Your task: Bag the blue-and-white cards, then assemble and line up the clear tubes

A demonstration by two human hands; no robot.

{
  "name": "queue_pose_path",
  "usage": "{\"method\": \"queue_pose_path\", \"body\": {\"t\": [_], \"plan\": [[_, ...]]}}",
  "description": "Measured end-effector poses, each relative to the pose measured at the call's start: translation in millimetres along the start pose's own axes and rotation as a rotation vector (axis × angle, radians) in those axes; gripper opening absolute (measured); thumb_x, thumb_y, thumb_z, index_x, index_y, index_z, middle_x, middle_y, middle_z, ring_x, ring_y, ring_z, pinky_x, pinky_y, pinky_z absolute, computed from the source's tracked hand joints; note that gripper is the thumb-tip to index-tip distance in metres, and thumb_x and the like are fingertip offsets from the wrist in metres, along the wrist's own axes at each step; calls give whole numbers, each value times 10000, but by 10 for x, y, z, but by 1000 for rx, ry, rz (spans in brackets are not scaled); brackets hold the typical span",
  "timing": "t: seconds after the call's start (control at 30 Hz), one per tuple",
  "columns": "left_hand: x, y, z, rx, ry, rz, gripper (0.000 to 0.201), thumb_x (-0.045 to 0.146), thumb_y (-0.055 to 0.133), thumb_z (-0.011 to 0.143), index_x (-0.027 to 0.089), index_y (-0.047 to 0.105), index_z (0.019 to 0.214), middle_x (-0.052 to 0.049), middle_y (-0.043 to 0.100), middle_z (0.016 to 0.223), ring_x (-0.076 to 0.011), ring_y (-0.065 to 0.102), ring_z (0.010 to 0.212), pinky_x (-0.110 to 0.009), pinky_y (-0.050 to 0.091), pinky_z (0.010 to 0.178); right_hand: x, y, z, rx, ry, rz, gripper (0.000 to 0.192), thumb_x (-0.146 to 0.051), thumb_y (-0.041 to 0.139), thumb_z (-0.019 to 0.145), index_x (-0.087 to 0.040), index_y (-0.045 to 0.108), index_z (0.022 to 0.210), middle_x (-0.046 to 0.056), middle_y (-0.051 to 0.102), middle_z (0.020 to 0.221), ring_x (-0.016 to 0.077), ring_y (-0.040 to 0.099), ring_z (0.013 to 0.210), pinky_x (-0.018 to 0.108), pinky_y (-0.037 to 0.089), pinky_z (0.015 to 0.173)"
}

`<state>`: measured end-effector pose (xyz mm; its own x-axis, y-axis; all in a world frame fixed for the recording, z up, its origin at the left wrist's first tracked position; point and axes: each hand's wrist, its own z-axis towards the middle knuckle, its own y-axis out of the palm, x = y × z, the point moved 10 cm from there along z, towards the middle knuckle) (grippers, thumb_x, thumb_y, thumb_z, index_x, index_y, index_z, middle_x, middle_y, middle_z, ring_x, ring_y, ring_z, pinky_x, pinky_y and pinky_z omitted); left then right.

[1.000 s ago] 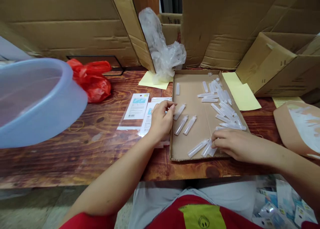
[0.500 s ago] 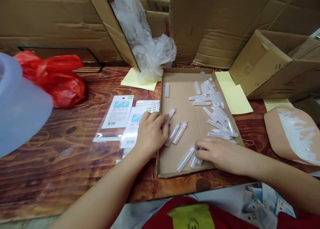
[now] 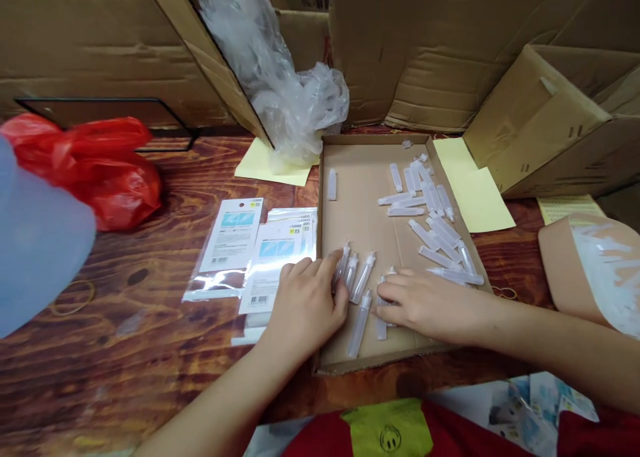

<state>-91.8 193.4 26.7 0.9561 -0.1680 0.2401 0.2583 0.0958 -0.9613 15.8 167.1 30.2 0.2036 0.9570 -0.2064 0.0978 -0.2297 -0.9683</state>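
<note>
- Both hands now closer together vs 0.5 s ago, near tray's (image 3: 327, 244) front edge.
- L hand (image 3: 305, 304) loosely curled, fingertips on clear tubes (image 3: 356, 277); grip unclear.
- R hand (image 3: 425, 305) flat over tubes, nothing clasped.
- Wooden table (image 3: 150, 324); cardboard boxes (image 3: 425, 50) behind.

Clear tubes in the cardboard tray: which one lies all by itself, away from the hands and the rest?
The lone tube near the tray's far left corner. It lies apart, touching nothing; the others cluster along the right side or bunch between the left hand and right hand.
</note>
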Motion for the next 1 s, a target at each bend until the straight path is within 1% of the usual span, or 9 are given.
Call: {"method": "queue_pose_path", "body": {"t": [0.13,0.23,0.4,0.47,0.53,0.63,0.7,0.8,1.0], "plan": [[42,49,-49,-77,-25,-21,429,222,467,911,115,616,1298,-66,718,763,-282,654,766,-431,398,779,82,-20,-63,53,26,56,188,-169,531,997,-181,702,1073,65,640,969,203,568,939,366,456,886],[36,25,-50,-52,-34,3,365,262,465,937,134,667,1212,-68,717,750,-292,654,773,-446,395,775,153,-109,-180,151,89,101,276,-125,478,995,-189,668,1185,81,644,1036,209,577,967,357,494,864],[95,-84,22,47,59,-72,344,318,472,975,146,709,1156,-121,718,976,-317,628,962,-452,450,823,183,-203,-445,339,436,98,243,-213,511,994,-138,675,1156,125,641,1070,238,612,961,373,556,812],[194,-56,66,10,152,-133,365,295,463,988,143,686,1235,-139,705,1108,-308,617,1065,-446,475,900,59,-170,-484,378,547,62,278,-278,530,996,-115,673,1170,162,639,1136,275,615,1051,415,559,894],[331,21,93,-69,266,-161,406,261,439,1002,154,626,1347,-148,652,1327,-310,563,1263,-455,463,1012,-68,-121,-480,426,635,44,376,-356,522,1002,-82,648,1227,212,623,1220,319,593,1147,466,535,985],[473,198,103,-219,374,-128,474,223,392,1018,184,514,1475,-115,446,1594,-305,340,1513,-503,378,1159,-133,12,-443,468,759,93,550,-489,523,982,-52,593,1309,280,572,1316,383,556,1217,551,509,1023],[465,298,117,-295,362,-93,487,228,364,1032,189,476,1504,-101,388,1629,-293,294,1540,-538,319,1211,-108,104,-409,472,814,133,647,-559,553,947,-61,555,1359,304,530,1374,425,529,1251,608,494,1018],[378,343,132,-338,295,-73,489,230,363,1035,145,475,1504,-126,403,1611,-280,357,1511,-518,299,1239,-45,186,-353,452,840,163,728,-588,615,901,-43,539,1379,329,489,1412,464,502,1278,640,478,1010],[329,269,-2,-387,247,-123,499,199,407,1013,85,474,1495,-162,387,1609,-242,428,1470,-377,377,1214,47,184,-300,395,813,172,553,-477,675,899,-104,626,1304,247,535,1416,420,527,1273,596,486,1036]]}}
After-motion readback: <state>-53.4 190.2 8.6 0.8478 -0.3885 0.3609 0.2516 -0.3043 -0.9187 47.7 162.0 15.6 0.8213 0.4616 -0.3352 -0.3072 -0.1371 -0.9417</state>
